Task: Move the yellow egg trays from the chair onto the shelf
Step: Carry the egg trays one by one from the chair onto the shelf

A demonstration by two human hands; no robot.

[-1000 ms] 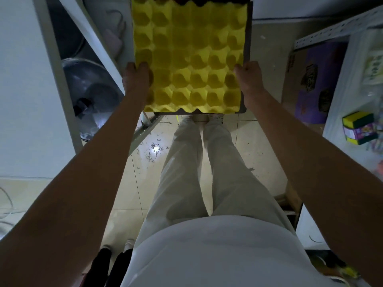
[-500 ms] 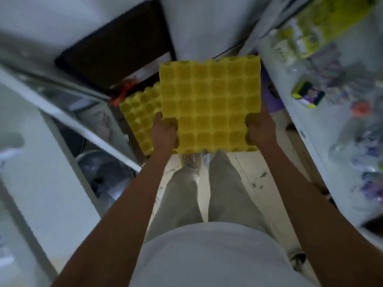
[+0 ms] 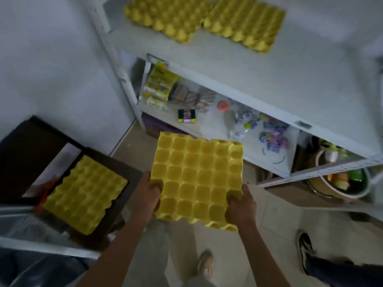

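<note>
We grip the yellow egg tray (image 3: 196, 179) level at its near corners, left hand (image 3: 150, 192) and right hand (image 3: 240, 206) each clamped on an edge. The shelf (image 3: 290, 65) lies ahead and above, holding two trays (image 3: 204, 19); one tray (image 3: 85, 193) remains on the chair (image 3: 124, 172) to our left.

Egg tray (image 3: 196, 179) pinched between the fingers (image 3: 154, 184): matt, rough moulded pulp-like paper; shelf (image 3: 269, 83) beyond the fingertips: smooth white-painted metal; chair (image 3: 128, 172) beside the left fingers: dark, matt; floor tiles (image 3: 275, 214) below: faintly glossy.

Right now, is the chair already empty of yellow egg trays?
No, one yellow egg tray lies on the dark chair, while both hands hold another tray.
</note>
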